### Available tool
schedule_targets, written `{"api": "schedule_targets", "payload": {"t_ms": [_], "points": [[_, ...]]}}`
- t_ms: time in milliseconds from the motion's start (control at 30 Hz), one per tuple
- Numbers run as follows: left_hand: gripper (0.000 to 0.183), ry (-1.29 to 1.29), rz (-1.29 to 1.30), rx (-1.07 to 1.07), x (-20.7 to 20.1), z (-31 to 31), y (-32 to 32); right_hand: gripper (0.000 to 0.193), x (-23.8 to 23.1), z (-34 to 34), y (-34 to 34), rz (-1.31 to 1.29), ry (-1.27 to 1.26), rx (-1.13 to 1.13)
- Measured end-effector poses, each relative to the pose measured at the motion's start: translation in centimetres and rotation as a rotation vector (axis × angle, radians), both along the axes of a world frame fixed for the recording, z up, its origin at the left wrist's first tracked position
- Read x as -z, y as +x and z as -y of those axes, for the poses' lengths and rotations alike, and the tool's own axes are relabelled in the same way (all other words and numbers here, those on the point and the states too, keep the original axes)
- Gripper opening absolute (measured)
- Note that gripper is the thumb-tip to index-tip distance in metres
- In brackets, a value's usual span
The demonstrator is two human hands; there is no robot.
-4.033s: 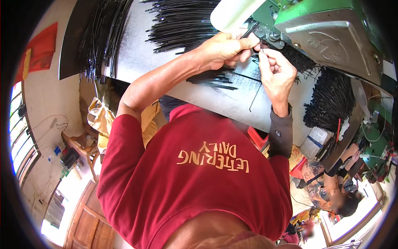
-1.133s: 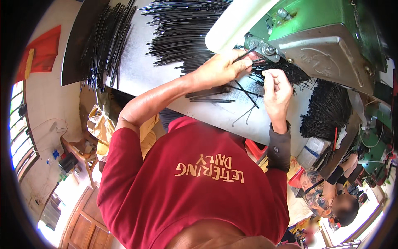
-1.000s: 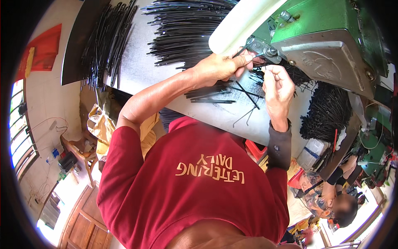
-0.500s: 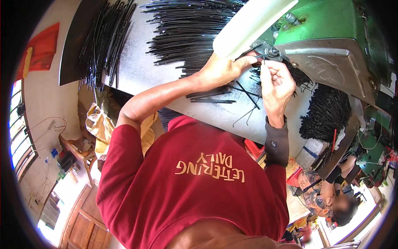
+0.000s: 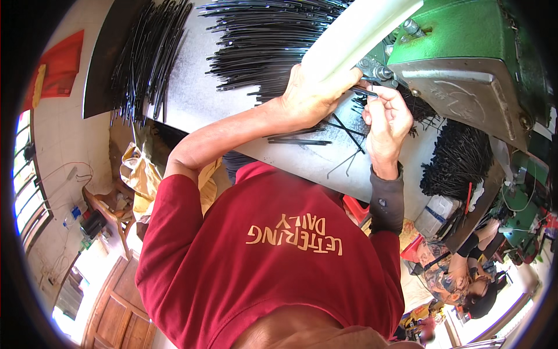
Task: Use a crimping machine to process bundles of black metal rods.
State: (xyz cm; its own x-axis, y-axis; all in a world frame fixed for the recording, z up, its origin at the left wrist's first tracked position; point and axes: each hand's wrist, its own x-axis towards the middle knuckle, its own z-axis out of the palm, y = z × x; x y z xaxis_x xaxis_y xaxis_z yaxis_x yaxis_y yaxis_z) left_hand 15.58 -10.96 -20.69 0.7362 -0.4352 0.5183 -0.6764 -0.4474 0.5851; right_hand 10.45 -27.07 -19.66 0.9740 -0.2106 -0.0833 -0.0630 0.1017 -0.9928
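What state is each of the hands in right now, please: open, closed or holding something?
Left hand: closed, apparently on a black strip; fingertips partly hidden.
Right hand: closed, fingertips at that strip's end; a grip cannot be told.

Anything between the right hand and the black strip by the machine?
Nothing visible: the right hand is right at the end of the black strip. The white bar overlaps part of the left hand in view; whether they touch, I can't tell.
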Motion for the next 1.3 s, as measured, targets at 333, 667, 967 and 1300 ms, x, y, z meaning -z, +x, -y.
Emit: {"api": "schedule_targets", "payload": {"t_ms": [333,667,967,1300], "points": [[0.028,0.082,0.260,-0.032,0.3,2.5,1.9,0.007,-0.1,0.9,1.2,-0.048,0.419,0.122],[0.031,0.152,0.236,-0.027,-0.2,2.1,1.6,0.008,-0.1,0.6,1.3,-0.099,0.349,0.165],[0.036,0.252,0.086,0.071,-2.0,1.1,1.1,0.013,0.4,0.7,1.5,-0.152,0.482,0.092],[0.044,0.401,-0.082,0.332,-0.9,-0.4,-4.0,0.017,-0.7,5.2,-3.5,0.133,-1.085,-0.213]]}}
